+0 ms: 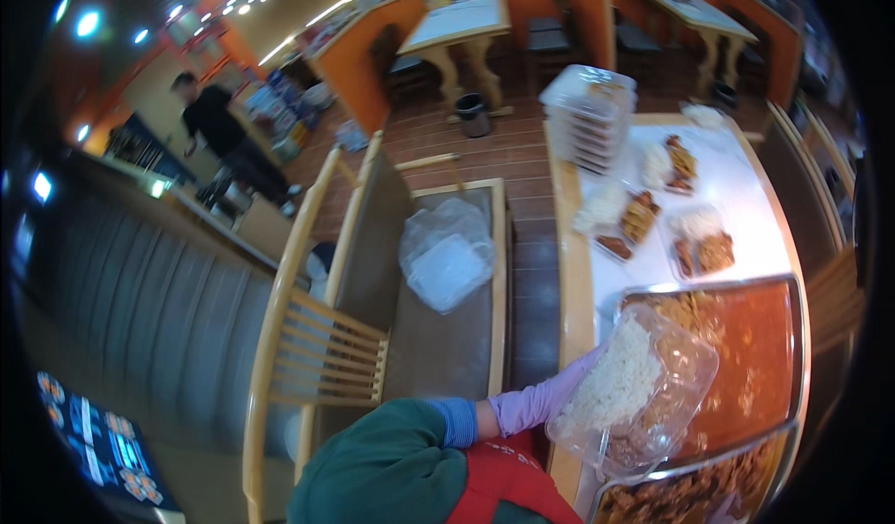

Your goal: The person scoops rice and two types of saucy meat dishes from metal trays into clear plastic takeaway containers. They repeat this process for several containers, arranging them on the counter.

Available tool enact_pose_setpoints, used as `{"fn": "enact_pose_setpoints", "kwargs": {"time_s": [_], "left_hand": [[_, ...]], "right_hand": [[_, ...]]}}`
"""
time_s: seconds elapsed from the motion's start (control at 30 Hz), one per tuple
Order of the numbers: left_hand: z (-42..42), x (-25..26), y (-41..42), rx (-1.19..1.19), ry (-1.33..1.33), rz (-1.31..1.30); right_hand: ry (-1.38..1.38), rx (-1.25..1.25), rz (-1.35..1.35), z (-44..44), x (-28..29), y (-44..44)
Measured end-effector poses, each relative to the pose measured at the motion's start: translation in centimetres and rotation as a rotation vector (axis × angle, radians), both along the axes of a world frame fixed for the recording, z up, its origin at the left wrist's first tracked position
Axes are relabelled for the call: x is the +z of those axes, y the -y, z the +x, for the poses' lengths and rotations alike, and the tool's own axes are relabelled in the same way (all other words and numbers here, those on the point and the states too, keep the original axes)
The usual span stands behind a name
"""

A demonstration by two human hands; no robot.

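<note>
My left hand (565, 392), in a lavender glove, holds a clear plastic takeaway container (699, 391) tilted over a metal tray (798, 356). White rice (619, 377) fills the container's large compartment; no food is plain in its smaller ones. Orange-red sauce (748, 349) with lighter pieces along its far left side lies in that tray. Nearer to me, a second tray holds browned, chopped meat (671, 499). At its lower right, a pale purple patch appears to be my gloved right hand (729, 510), mostly out of view, with its fingers indistinct.
Several filled containers (703, 244) of rice and food stand farther along the white table (748, 195). A tall container stack (591, 118) rises at its far left corner. A plastic bag (447, 258) lies on the bench (426, 356) to the left. A person (224, 129) stands in the background.
</note>
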State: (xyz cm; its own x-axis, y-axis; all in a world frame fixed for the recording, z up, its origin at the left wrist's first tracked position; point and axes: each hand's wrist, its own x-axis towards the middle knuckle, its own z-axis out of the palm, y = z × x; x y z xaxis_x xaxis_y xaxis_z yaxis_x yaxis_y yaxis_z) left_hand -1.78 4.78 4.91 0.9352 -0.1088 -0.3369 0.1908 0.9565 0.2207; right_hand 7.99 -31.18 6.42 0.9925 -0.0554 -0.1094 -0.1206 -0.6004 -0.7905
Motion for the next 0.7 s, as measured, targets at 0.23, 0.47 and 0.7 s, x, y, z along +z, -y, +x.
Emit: {"fn": "enact_pose_setpoints", "kwargs": {"time_s": [0.23, 0.47, 0.7], "left_hand": [[-4.8, 1.4, -3.7, 0.155, 0.091, -0.158], [-7.4, 2.7, -6.4, 0.264, 0.263, -0.193], [-8.8, 3.1, -7.5, 0.272, 0.373, -0.305]], "right_hand": [[0.055, 0.302, -0.010, 4.9, 1.1, -9.0], [0.054, 0.447, -0.015, 6.3, 1.4, -14.4], [0.034, 0.519, -0.022, 7.2, 1.0, -17.9]]}}
